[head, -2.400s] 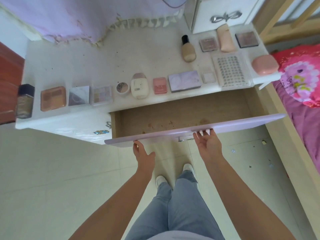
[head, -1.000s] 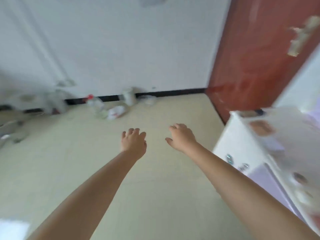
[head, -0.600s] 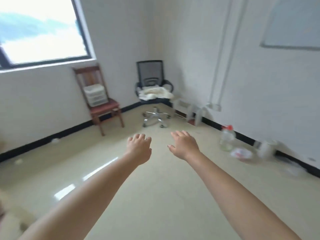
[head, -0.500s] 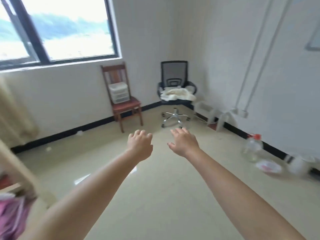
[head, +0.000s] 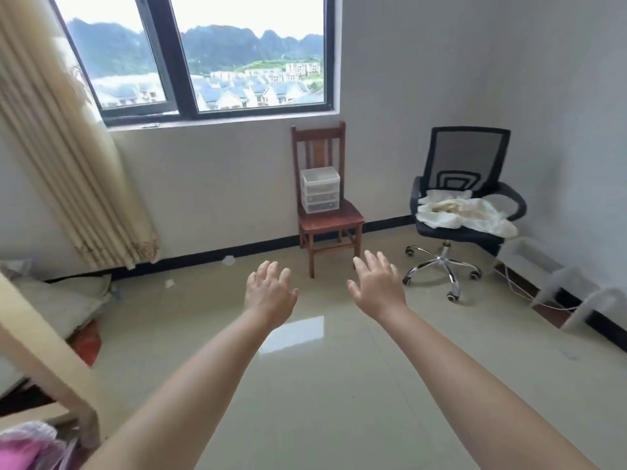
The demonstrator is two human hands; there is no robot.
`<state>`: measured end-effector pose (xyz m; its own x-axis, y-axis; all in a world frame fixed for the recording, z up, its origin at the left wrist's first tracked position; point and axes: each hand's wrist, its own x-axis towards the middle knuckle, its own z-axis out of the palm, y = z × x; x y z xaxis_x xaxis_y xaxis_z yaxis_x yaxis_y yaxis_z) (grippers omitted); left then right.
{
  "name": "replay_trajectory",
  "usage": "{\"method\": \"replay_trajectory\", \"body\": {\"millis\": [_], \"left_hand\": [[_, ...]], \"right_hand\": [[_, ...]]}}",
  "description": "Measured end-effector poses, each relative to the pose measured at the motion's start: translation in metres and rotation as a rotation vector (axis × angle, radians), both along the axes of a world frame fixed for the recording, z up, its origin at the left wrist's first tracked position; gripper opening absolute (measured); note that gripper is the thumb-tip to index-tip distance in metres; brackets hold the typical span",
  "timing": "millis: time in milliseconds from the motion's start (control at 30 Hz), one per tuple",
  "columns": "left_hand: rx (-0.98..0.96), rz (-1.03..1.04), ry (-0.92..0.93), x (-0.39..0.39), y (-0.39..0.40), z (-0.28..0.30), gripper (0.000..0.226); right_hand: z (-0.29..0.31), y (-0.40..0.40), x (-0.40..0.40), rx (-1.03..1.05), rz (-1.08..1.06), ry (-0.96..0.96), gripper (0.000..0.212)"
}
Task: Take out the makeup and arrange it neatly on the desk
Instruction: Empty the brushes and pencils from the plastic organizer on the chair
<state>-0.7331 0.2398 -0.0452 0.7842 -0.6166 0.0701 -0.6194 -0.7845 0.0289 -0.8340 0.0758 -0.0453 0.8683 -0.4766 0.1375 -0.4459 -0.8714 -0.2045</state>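
Beige floor tiles [head: 305, 385] are stretching toward a far wall, where a wooden chair [head: 327, 225] is carrying a small plastic drawer unit [head: 320, 189], with a black office chair [head: 464, 198] to its right. Both hands, left hand [head: 269, 295] and right hand [head: 378, 286], are reaching forward, fingers spread (holding nothing). Makeup and desk are lying outside this view.
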Motion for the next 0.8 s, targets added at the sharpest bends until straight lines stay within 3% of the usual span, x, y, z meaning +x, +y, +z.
{"method": "replay_trajectory", "body": {"millis": [300,433,800], "left_hand": [[-0.086,0.124,-0.031,0.211,-0.101,-0.017,0.051],[-0.090,0.185,0.005,0.316,-0.151,-0.037,0.052],[0.026,0.057,0.068,0.567,-0.323,-0.077,0.051]], "right_hand": [[-0.011,-0.117,0.220,-0.010,-0.010,-0.106,0.050],[-0.037,-0.157,0.326,-0.003,-0.035,-0.067,0.049],[-0.079,-0.314,0.551,0.038,-0.147,-0.002,0.049]]}}
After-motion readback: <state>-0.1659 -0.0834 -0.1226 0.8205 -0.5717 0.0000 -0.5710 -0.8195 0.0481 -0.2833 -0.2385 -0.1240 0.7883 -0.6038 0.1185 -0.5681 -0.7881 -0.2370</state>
